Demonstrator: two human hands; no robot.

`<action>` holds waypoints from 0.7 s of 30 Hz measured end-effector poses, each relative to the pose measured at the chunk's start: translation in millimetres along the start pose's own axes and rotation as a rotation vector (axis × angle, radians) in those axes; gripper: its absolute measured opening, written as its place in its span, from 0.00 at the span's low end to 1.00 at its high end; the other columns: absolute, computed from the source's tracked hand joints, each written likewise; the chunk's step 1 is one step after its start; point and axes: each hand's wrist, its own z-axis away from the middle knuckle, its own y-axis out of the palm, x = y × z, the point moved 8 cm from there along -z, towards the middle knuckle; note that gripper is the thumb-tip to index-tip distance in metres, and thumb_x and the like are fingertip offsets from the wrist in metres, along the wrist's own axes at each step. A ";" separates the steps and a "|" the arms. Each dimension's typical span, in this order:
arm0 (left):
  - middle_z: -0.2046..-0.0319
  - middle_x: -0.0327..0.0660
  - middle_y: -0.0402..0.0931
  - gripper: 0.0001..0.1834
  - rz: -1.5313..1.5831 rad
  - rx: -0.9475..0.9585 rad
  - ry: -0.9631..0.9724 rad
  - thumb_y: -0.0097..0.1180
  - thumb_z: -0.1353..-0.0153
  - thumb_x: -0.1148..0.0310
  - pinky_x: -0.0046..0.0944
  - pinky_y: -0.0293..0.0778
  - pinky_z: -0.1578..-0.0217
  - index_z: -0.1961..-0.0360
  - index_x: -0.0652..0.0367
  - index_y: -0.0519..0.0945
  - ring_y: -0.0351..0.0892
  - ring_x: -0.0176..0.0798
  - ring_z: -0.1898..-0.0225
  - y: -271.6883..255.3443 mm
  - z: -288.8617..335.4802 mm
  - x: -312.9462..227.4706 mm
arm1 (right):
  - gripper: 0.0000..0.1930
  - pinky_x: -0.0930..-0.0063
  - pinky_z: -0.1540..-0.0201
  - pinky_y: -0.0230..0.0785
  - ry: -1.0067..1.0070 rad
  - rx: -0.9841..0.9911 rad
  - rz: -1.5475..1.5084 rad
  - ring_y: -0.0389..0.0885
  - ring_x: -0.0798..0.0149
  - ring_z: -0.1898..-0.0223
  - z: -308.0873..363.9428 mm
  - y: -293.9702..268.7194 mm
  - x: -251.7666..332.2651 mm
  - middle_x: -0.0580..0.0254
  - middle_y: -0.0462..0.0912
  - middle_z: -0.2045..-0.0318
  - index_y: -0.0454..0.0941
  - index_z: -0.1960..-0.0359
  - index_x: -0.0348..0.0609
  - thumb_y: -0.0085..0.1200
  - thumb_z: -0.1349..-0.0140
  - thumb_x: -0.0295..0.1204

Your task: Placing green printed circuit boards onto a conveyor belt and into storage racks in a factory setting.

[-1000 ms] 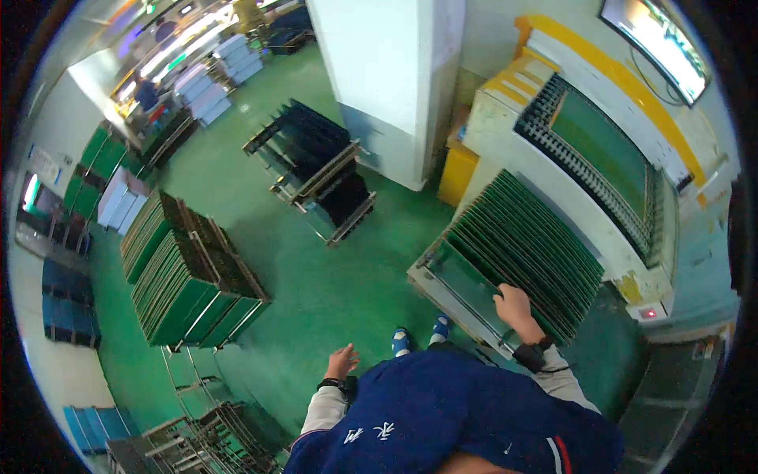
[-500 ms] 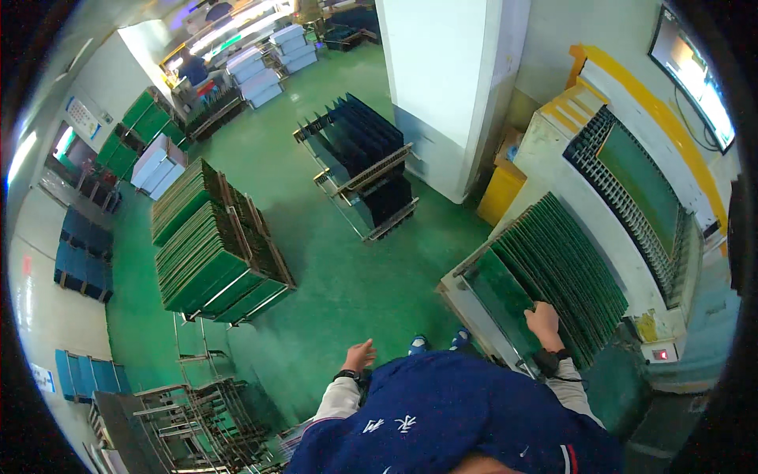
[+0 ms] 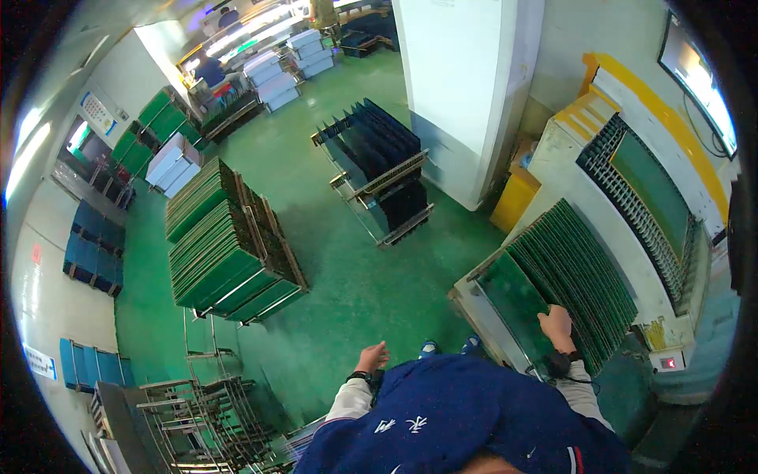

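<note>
My right hand point(image 3: 557, 328) is closed, its fingers curled over the upper edge of the front green panel point(image 3: 513, 296). That panel leans in a rack at the right, a little apart from the tight row of similar thin green panels point(image 3: 580, 276) behind it. The fingertips are partly hidden. My left hand point(image 3: 371, 357) hangs in the air over the floor in front of my body, fingers apart, holding nothing.
A conveyor-like machine point(image 3: 632, 213) with a green panel on it stands beyond the rack. Racks of green panels point(image 3: 217, 261) and dark panels point(image 3: 379, 150) stand on the floor, near a white pillar point(image 3: 450, 79). Metal frames point(image 3: 201, 419) are at lower left. People work far back.
The whole scene has shifted slightly to the right in view as my head turned. My right hand stays on the panel's edge, and my left hand is still empty.
</note>
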 end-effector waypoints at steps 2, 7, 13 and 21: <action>0.62 0.46 0.77 0.26 0.035 -0.012 -0.005 0.55 0.43 0.53 0.35 0.71 0.78 0.51 0.62 0.69 0.78 0.41 0.70 -0.5 1.3 5.7 | 0.24 0.60 0.54 0.68 0.012 0.017 0.012 0.76 0.46 0.56 -0.4 0.1 -1.3 0.41 0.78 0.59 0.75 0.57 0.32 0.59 0.52 0.37; 0.60 0.49 0.76 0.26 0.093 -0.029 -0.012 0.55 0.43 0.54 0.35 0.70 0.78 0.50 0.62 0.68 0.77 0.42 0.70 -2.6 7.6 16.0 | 0.24 0.59 0.54 0.68 -0.008 0.040 -0.007 0.77 0.46 0.56 -1.7 -1.1 -0.9 0.40 0.78 0.60 0.75 0.57 0.31 0.59 0.52 0.38; 0.59 0.49 0.75 0.25 0.126 0.004 0.017 0.54 0.42 0.54 0.34 0.69 0.78 0.51 0.62 0.69 0.76 0.41 0.69 0.7 14.0 11.7 | 0.25 0.59 0.54 0.68 -0.032 -0.034 0.017 0.77 0.46 0.57 -8.8 -2.3 -3.1 0.40 0.78 0.62 0.75 0.57 0.30 0.60 0.53 0.37; 0.61 0.48 0.76 0.23 0.099 -0.008 0.027 0.54 0.42 0.54 0.32 0.67 0.79 0.55 0.62 0.70 0.76 0.39 0.71 2.6 15.5 9.5 | 0.26 0.59 0.52 0.67 0.023 0.029 0.004 0.76 0.46 0.54 -5.6 -5.7 -0.6 0.39 0.77 0.58 0.74 0.55 0.30 0.59 0.52 0.37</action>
